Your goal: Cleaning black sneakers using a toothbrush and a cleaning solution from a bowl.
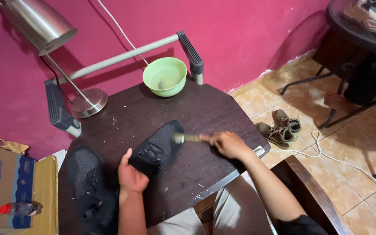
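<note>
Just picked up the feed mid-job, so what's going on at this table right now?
A person sits at a dark wooden table. The left hand holds a black mesh sneaker by its heel end, steadying it on the tabletop. The right hand holds a small brush with its head against the sneaker's toe. A second black sneaker lies to the left. A green bowl holding some liquid and a metal desk lamp stand at the far edge.
</note>
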